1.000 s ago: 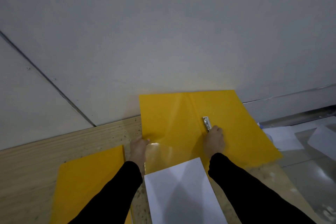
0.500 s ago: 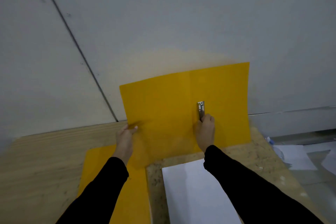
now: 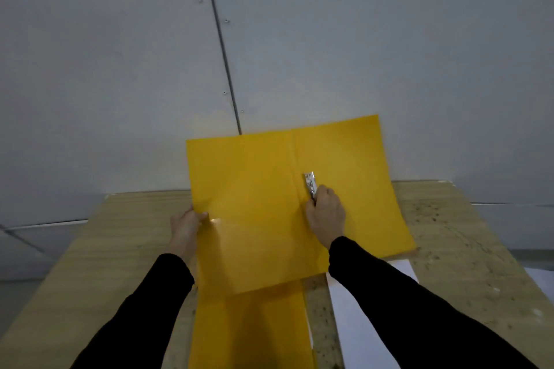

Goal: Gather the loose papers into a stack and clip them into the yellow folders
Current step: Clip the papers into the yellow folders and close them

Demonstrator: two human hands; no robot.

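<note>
An open yellow folder (image 3: 254, 189) lies spread on the wooden table, its far edge leaning up against the wall. My left hand (image 3: 186, 226) grips its left edge. My right hand (image 3: 325, 213) rests near the spine crease, fingers closed on the lower end of the metal clip (image 3: 310, 184). A second yellow folder (image 3: 251, 332) lies closed below it, partly overlapped by the open one. A stack of white paper (image 3: 353, 314) lies to the right of that folder, largely hidden by my right sleeve.
The wooden table (image 3: 443, 237) ends at a grey panelled wall (image 3: 299, 39) right behind the folder. Its right edge slants down toward the floor, where another white sheet (image 3: 542, 281) shows. Bare wood lies on the left side.
The view has shifted, so the folders sit further right and lower. The open folder has been slid left and now overlaps the closed one. Both hands keep their hold.
</note>
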